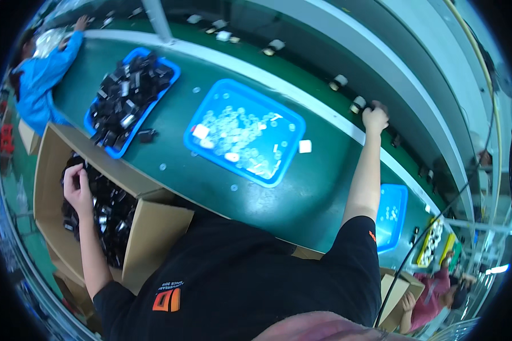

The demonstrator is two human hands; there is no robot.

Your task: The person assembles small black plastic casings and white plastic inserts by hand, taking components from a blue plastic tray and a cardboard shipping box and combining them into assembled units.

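Observation:
My left hand (78,190) is raised over an open cardboard box (153,230) filled with small black parts (105,219). Its thumb and fingertips are pinched together; whatever may be between them is too small to make out. Stretched out to the far right, my right hand (375,119) reaches past the pale rail to the green conveyor strip. Its fingers are closed around something dark and blurred. Beside that hand on the strip sits a small black-and-white part (357,104), with a similar part (338,83) farther left.
A blue tray (294,128) of small clear rings lies on the green table (210,196). To its left, another blue tray (172,68) is heaped with black parts. A third blue tray (389,230) stands right of my arm. Co-workers sit at far left (42,85) and lower right (429,301).

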